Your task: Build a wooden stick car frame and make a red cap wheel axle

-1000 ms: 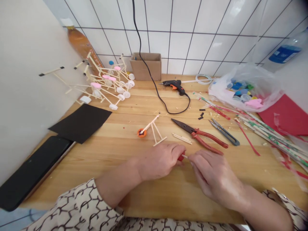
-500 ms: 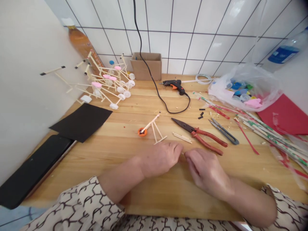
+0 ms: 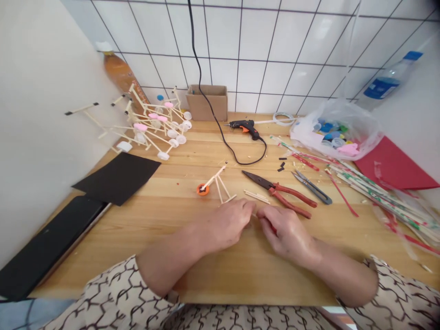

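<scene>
My left hand (image 3: 230, 224) and my right hand (image 3: 287, 233) are close together over the front of the wooden table, both with fingers pinched. Something small and pale shows faintly between the fingertips, too small to name. Just beyond my left hand stands a small stick frame (image 3: 219, 183) with an orange bottle cap (image 3: 202, 189) at one end. A few short wooden sticks (image 3: 257, 197) lie right behind my fingertips. Beyond my right hand rest long-nose pliers (image 3: 278, 190) with red handles, and next to them a pair of thread snips (image 3: 312, 187).
Several finished stick models (image 3: 147, 119) with white cap wheels crowd the back left. Black sheets (image 3: 120, 176) and a phone (image 3: 51, 243) lie at left. A glue gun (image 3: 244, 127), a cardboard box (image 3: 208, 103), a bag of caps (image 3: 337, 130) and wrapped sticks (image 3: 381, 192) lie behind and right.
The camera view has tilted up and shifted slightly. Both hands stay pinched close together, nearly in the same place on the table; the things around them have not moved.
</scene>
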`<control>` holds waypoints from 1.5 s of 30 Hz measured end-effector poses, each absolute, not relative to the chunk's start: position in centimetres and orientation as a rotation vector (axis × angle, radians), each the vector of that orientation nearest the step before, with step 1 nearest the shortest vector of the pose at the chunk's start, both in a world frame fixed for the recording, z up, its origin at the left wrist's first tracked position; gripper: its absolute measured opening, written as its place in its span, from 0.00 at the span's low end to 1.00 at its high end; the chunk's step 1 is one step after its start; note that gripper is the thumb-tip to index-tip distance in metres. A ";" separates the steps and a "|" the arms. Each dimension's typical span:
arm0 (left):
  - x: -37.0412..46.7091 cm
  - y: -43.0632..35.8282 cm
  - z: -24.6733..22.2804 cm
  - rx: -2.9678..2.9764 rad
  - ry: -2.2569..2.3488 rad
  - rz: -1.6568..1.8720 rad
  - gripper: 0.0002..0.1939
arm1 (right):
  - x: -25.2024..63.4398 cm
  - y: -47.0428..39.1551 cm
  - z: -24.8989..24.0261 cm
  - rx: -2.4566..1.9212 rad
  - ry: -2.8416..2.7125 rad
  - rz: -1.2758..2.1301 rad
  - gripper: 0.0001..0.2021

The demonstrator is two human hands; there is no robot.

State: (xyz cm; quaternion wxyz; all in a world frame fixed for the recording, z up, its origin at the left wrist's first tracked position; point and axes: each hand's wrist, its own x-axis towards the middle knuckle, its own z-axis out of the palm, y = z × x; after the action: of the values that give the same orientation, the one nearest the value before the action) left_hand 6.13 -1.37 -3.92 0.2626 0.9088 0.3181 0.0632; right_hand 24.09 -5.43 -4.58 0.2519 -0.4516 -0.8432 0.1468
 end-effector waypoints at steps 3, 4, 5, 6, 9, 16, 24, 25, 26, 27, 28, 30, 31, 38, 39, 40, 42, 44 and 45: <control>6.0 -1.4 -3.3 2.532 0.846 0.106 0.12 | 24.1 -5.4 -4.7 -1.226 -2.300 0.393 0.07; 6.0 -1.3 -3.1 2.576 0.845 0.082 0.10 | 24.1 -5.4 -4.8 -1.229 -2.293 0.396 0.07; 6.0 -1.3 -3.0 2.616 0.851 0.060 0.09 | 24.1 -5.3 -4.8 -1.233 -2.288 0.400 0.07; 6.0 -1.2 -2.9 2.647 0.864 0.042 0.08 | 24.2 -5.2 -4.8 -1.237 -2.286 0.400 0.07; 6.2 -1.0 -3.1 2.688 0.882 -0.002 0.08 | 24.2 -5.0 -4.8 -1.240 -2.309 0.381 0.07; 6.1 0.0 -4.1 2.645 0.883 0.023 0.08 | 24.1 -4.4 -4.7 -1.115 -2.426 0.211 0.10; 6.0 -0.1 -4.1 2.682 0.837 0.042 0.09 | 23.9 -3.3 -4.3 -1.285 -2.242 0.544 0.08; 5.9 0.0 -4.1 2.668 0.837 0.050 0.09 | 23.9 -3.3 -4.4 -1.293 -2.233 0.549 0.08; 5.9 0.0 -4.2 2.650 0.835 0.065 0.09 | 23.8 -3.4 -4.4 -1.295 -2.229 0.543 0.08; 5.9 0.1 -4.2 2.632 0.834 0.081 0.08 | 23.8 -3.6 -4.5 -1.289 -2.233 0.531 0.07; 5.9 0.2 -4.2 2.616 0.837 0.100 0.07 | 23.7 -3.7 -4.6 -1.276 -2.241 0.516 0.07; 5.8 0.3 -4.4 2.590 0.845 0.137 0.06 | 23.6 -4.0 -4.8 -1.238 -2.269 0.501 0.06; 5.8 0.4 -4.4 2.579 0.845 0.153 0.06 | 23.6 -4.1 -4.8 -1.224 -2.278 0.503 0.07; 6.0 0.0 -4.7 2.622 0.816 0.136 0.11 | 23.2 -3.6 -4.6 -1.362 -2.144 0.679 0.07; 6.1 -0.1 -4.6 2.642 0.816 0.122 0.12 | 23.1 -3.6 -4.6 -1.385 -2.123 0.713 0.08; 6.1 -0.2 -4.6 2.657 0.817 0.117 0.12 | 23.0 -3.6 -4.5 -1.405 -2.107 0.734 0.08; 6.3 -0.4 -4.4 2.661 0.818 0.127 0.10 | 23.0 -3.8 -4.2 -1.437 -2.090 0.735 0.08; 6.3 -0.5 -4.1 2.655 0.789 0.155 0.09 | 23.2 -4.1 -3.7 -1.455 -2.090 0.723 0.08; 6.3 -0.5 -4.0 2.651 0.756 0.176 0.09 | 23.3 -4.2 -3.3 -1.459 -2.091 0.742 0.08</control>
State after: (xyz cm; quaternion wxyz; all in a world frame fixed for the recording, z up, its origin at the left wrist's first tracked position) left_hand 6.29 -0.53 -4.01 0.1884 0.9425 0.2688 0.0625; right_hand 23.35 -4.25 -3.33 0.2408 -0.5332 -0.7642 0.2714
